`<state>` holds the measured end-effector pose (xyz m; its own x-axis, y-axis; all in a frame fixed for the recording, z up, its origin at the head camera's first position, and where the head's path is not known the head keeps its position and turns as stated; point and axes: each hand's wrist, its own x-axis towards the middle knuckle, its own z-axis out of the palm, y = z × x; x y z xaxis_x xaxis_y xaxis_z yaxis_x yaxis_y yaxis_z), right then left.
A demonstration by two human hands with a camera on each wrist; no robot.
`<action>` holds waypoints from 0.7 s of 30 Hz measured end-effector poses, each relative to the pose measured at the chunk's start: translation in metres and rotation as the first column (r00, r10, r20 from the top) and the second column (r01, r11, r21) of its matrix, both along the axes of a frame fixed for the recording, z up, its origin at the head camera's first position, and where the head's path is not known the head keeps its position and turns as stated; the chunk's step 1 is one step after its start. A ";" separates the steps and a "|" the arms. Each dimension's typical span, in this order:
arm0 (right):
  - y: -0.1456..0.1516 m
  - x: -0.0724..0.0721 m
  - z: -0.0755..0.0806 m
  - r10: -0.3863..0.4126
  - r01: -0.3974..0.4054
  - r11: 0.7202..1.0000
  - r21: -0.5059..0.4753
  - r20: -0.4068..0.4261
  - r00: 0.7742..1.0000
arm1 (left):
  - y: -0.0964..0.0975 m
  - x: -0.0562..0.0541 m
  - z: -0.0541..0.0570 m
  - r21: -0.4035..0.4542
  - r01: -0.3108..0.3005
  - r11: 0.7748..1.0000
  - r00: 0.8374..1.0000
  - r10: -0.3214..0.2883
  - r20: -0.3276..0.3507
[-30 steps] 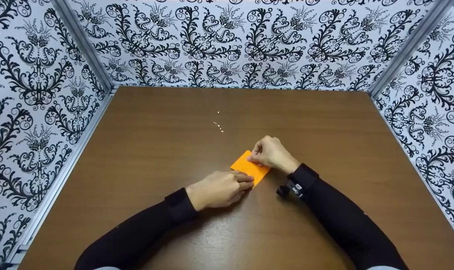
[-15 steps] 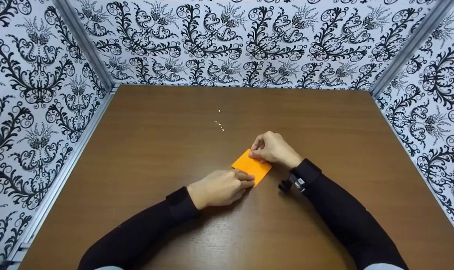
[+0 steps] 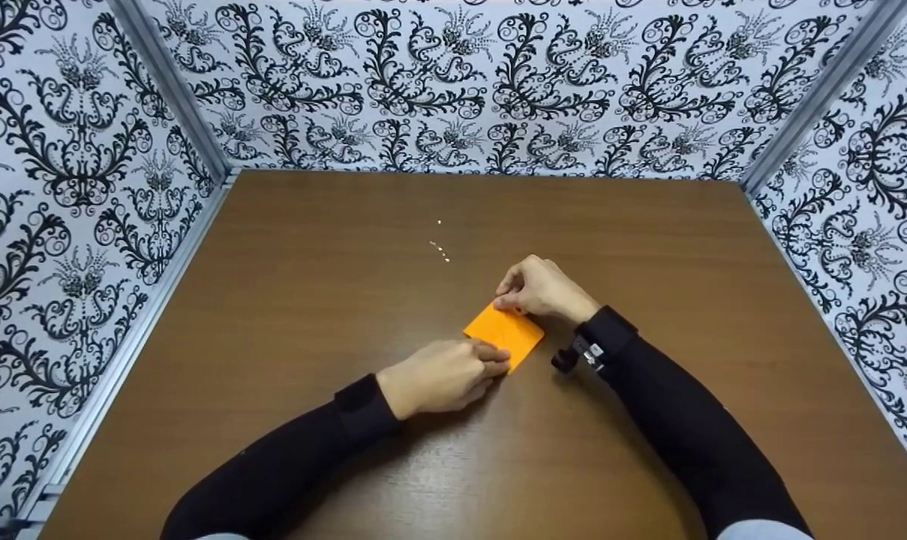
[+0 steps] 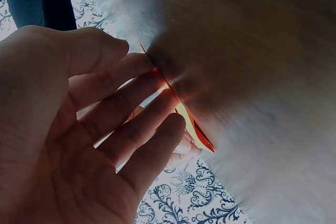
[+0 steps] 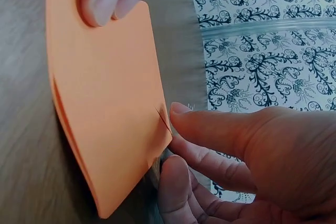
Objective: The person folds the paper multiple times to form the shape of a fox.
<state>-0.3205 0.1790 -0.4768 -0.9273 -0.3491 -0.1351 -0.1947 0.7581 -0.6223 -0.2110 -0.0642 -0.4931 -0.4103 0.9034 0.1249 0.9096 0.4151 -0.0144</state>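
Observation:
A folded piece of orange paper [image 3: 507,333] lies on the brown table, one corner pointing away from me. My left hand [image 3: 439,376] rests its fingertips on the paper's near-left side, and its fingers are stretched out in the left wrist view. At the far corner my right hand [image 3: 545,291] pinches the paper between thumb and index finger. Up close in the right wrist view, the orange paper [image 5: 110,93] shows layered edges on one side and a small crease by the right thumb [image 5: 205,124]. The left fingertips [image 5: 102,6] press its opposite end.
Several tiny white specks [image 3: 443,253] lie on the wooden table [image 3: 310,255] beyond the paper. White panels with black scrollwork [image 3: 453,75] and metal posts [image 3: 821,97] enclose the back and sides. A small camera [image 3: 566,361] hangs at the right wrist.
My right thumb and fingers have slid slightly away from me along the paper to its far corner, uncovering more of its right side. The left hand keeps its place on the paper.

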 end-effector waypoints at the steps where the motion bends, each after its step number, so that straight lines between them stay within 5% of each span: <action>1: 0.000 -0.001 0.000 -0.001 0.001 1.000 -0.007 0.010 1.000 | 0.000 0.000 0.000 -0.003 -0.002 1.000 1.000 0.002 -0.006; 10: 0.005 -0.009 0.000 0.007 0.009 0.994 -0.105 0.155 0.988 | 0.000 0.002 0.000 -0.011 -0.023 1.000 1.000 0.023 -0.016; 21: 0.007 -0.009 0.002 0.037 -0.023 0.994 -0.103 0.130 0.991 | 0.000 0.003 0.000 0.001 -0.043 0.999 0.999 0.043 0.012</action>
